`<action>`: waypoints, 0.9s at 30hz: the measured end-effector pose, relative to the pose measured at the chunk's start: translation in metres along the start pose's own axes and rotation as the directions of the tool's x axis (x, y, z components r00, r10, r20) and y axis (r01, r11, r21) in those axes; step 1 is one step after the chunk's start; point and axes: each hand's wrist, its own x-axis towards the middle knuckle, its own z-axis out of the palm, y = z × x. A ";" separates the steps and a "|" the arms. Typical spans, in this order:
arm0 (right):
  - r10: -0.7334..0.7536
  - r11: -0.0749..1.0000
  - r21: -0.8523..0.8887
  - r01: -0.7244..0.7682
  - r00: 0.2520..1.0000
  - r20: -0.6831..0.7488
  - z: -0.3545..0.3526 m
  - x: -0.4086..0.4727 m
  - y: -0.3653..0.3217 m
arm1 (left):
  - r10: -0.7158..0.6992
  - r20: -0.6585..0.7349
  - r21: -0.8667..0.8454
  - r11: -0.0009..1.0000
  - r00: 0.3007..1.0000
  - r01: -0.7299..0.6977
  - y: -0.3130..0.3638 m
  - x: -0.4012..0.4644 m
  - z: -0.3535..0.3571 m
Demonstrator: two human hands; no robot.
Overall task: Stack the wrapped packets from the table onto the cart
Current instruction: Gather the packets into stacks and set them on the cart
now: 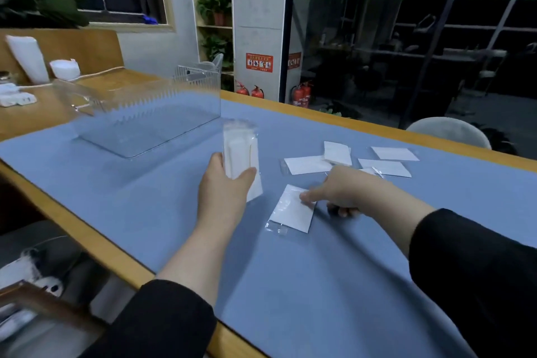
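My right hand (340,192) presses a fingertip on the nearest flat packet (292,209), which lies at its 8 o'clock, long axis running 1 to 7 o'clock; this hand is the nearer. My left hand (223,183) grips a held bundle of packets (241,151) upright. Loose packets (348,158) lie at 12 o'clock beyond. A clear bin (139,116) stands at 10 o'clock.

Clear bin (139,122) left on table mat (174,212), loose packets (343,160) right, one packet (290,209) nearer.
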 end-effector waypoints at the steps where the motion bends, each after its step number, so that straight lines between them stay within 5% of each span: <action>1: -0.003 0.999 -0.033 0.003 1.000 0.003 0.001 0.004 -0.006 | 0.000 0.008 0.008 1.000 1.000 0.000 0.000 0.001 0.000; 10: -0.043 0.980 -0.193 0.056 0.997 0.068 -0.006 0.005 -0.026 | -0.020 0.006 -0.061 0.998 1.000 0.020 0.000 0.001 -0.002; 13: -0.194 0.977 0.066 0.201 0.976 -0.101 -0.004 -0.007 -0.018 | -0.017 0.018 -0.090 0.996 1.000 0.019 -0.002 0.001 -0.003; 16: -0.287 0.764 0.492 0.417 0.903 -0.320 -0.003 -0.021 0.002 | -0.010 0.064 -0.129 0.991 0.998 0.018 0.002 -0.002 -0.002; 21: -0.345 0.617 0.563 0.549 0.832 -0.433 0.009 -0.023 0.023 | -0.022 0.223 -0.165 0.984 0.975 0.060 0.010 -0.013 0.008; 27: -0.232 0.612 0.551 0.567 0.795 -0.560 0.044 -0.005 0.001 | 0.006 0.385 -0.130 0.990 0.923 0.048 0.011 -0.022 0.017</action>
